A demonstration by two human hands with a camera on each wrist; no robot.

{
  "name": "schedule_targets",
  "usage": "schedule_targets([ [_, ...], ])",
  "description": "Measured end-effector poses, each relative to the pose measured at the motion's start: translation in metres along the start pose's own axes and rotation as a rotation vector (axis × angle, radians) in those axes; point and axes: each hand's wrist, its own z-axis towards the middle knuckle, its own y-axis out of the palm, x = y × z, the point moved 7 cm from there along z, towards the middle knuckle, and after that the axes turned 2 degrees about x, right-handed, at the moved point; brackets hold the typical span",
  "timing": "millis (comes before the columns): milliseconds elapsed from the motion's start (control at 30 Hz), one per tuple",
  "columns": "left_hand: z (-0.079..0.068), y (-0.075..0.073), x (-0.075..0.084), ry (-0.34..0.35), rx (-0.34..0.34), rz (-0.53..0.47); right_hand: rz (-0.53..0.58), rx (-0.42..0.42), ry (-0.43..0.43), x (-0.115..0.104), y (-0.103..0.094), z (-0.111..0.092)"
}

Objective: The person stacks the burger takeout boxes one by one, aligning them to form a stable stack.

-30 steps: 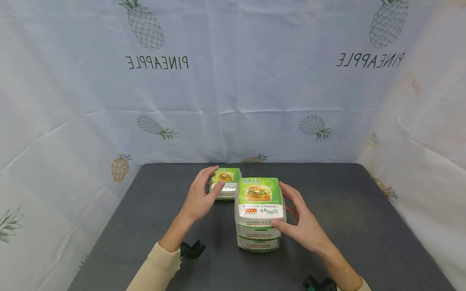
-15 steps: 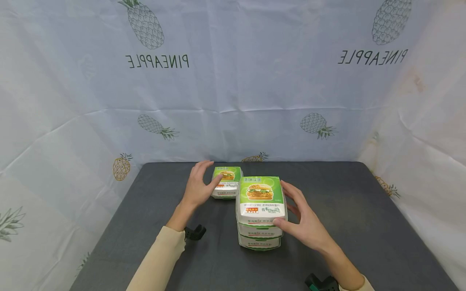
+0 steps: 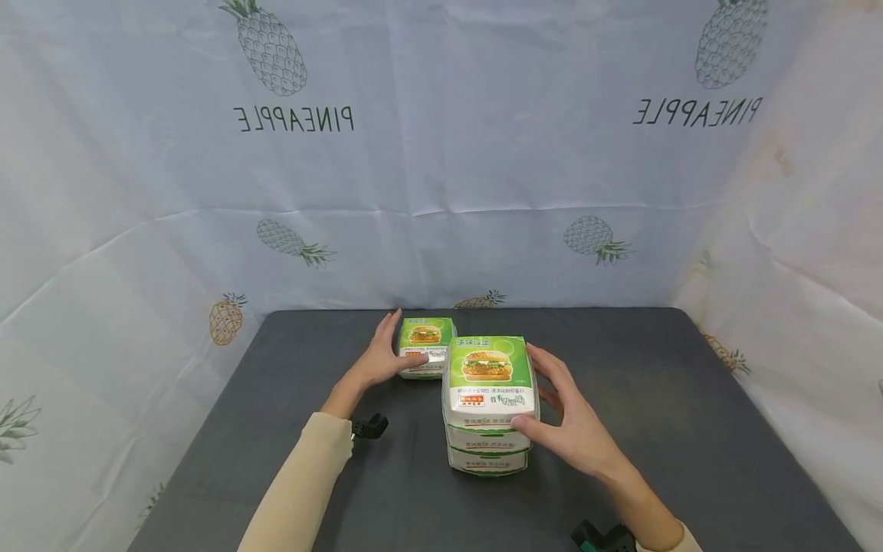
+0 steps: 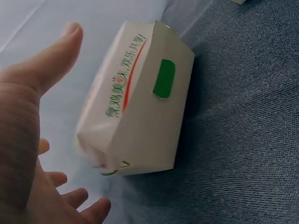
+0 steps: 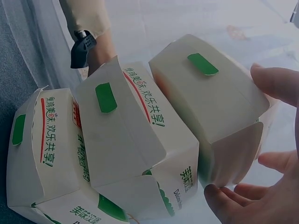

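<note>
Three white-and-green burger boxes stand stacked at the table's middle. My right hand (image 3: 577, 418) holds the top burger box (image 3: 487, 376) at its right side, thumb at the front corner and fingers toward the back. In the right wrist view the three boxes, including the middle box (image 5: 126, 135) and bottom box (image 5: 51, 140), show green front tabs. Behind the stack, to its left, sits a single burger box (image 3: 425, 337). My left hand (image 3: 378, 359) is at its left side, thumb across its front in the head view. The left wrist view shows the fingers spread and a gap to the box (image 4: 145, 93).
The dark table (image 3: 297, 475) carries the boxes. A white cloth (image 3: 441, 153) with pineapple prints hangs behind it and along both sides. Black wrist cameras sit on the left wrist (image 3: 369, 426) and right wrist (image 3: 603, 537).
My left hand has lowered beside the far burger box, its thumb coming down across the box's front. The right hand stays at the stack. The view shifts slightly.
</note>
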Motion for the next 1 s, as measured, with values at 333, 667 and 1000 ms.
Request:
schedule_targets([
  [333, 0.007, 0.018, -0.012, -0.008, -0.048, -0.094, -0.01, 0.005, -0.002, 0.0, -0.002, 0.0],
  [667, 0.007, 0.019, -0.012, -0.033, 0.006, -0.114, -0.006, 0.011, -0.001, 0.0, -0.001, 0.0],
  [1000, 0.001, 0.011, -0.006, 0.004, 0.064, -0.126, -0.013, 0.01, -0.022, -0.002, 0.0, 0.0],
])
